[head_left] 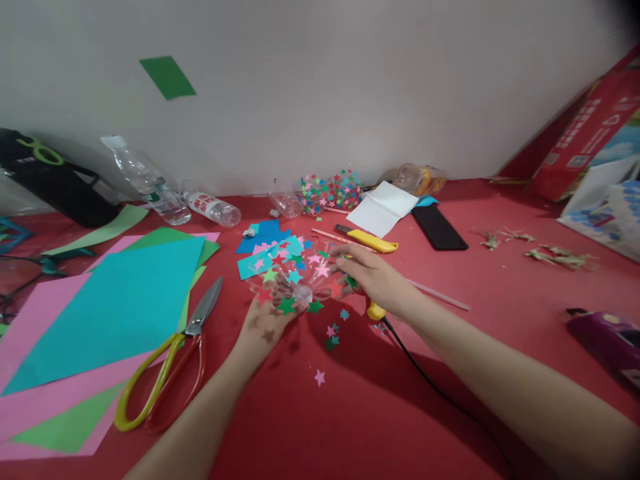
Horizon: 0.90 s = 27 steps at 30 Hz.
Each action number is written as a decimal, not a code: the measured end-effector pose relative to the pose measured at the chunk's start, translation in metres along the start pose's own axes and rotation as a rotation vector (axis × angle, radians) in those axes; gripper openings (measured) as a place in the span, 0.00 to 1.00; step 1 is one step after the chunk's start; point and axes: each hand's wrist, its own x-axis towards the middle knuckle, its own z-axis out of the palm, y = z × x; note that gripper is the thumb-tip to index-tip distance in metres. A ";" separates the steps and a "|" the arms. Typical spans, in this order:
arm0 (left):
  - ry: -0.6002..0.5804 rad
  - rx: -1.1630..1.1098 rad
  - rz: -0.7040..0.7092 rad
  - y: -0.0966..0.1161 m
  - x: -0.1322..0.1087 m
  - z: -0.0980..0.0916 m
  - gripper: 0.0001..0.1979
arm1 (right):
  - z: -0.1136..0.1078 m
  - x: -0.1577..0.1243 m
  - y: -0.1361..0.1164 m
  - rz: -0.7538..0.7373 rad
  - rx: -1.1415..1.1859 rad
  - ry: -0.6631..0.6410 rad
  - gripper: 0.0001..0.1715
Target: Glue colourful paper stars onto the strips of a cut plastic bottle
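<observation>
A clear plastic bottle piece (300, 277) covered with coloured paper stars lies on the red table (350, 413). My left hand (263, 327) grips it from below, fingers wrapped around its near end. From the right, my right hand (373, 277) has its fingertips pressed on the piece's far side. Loose paper stars (331, 333) lie on the table just under both hands. A yellow tool (375, 311) with a black cord sits beneath my right wrist.
Yellow-handled scissors (170, 363) and sheets of coloured paper (107, 310) lie at left. Plastic bottles (150, 180), a second star-covered piece (330, 190), a yellow utility knife (370, 241), white paper (383, 207) and a black phone (439, 228) sit behind. Boxes (595, 133) stand at right.
</observation>
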 end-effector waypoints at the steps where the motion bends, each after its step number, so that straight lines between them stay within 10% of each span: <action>1: -0.025 0.004 -0.013 0.002 0.000 -0.003 0.11 | -0.003 0.001 0.000 -0.014 -0.055 0.013 0.10; 11: -0.123 -0.158 -0.169 0.029 -0.015 0.004 0.17 | -0.005 -0.030 -0.043 -0.897 -0.700 0.391 0.06; 27: -0.106 -0.030 -0.181 0.030 -0.018 0.005 0.15 | 0.003 -0.034 -0.037 -0.978 -0.996 0.400 0.10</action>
